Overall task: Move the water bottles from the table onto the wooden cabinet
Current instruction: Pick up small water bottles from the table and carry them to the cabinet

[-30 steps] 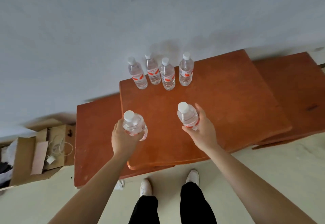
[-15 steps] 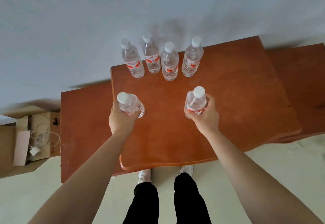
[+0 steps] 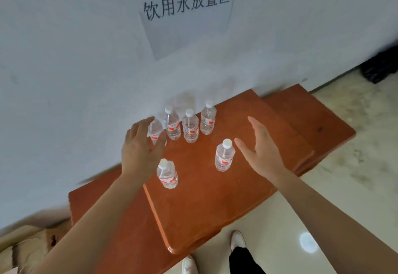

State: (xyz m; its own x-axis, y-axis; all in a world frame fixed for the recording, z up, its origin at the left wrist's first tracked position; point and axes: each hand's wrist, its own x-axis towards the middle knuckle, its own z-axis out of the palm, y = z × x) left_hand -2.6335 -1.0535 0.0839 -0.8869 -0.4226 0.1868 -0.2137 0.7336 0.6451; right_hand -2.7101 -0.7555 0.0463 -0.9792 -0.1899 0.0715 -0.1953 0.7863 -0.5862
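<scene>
Several clear water bottles with white caps and red labels stand upright on the reddish wooden cabinet (image 3: 215, 198). A row of them (image 3: 190, 129) stands at the back by the wall. Two more stand nearer: the front left bottle (image 3: 167, 174) and the front right bottle (image 3: 224, 155). My left hand (image 3: 141, 146) hovers open, just up and left of the front left bottle, and partly hides the leftmost back bottle (image 3: 155, 132). My right hand (image 3: 259, 146) is open, palm facing left, a short gap to the right of the front right bottle. Neither hand touches a bottle.
A paper sign (image 3: 187, 7) with printed characters hangs on the white wall above the row. Lower wooden pieces flank the cabinet at left (image 3: 103, 209) and right (image 3: 312, 118). A cardboard box (image 3: 28, 250) lies at bottom left; a dark object (image 3: 381, 62) at far right. My shoes stand below.
Both hands have set their bottles down on the cabinet top and let go, and now hang open beside them. The view has tilted up, showing the sign.
</scene>
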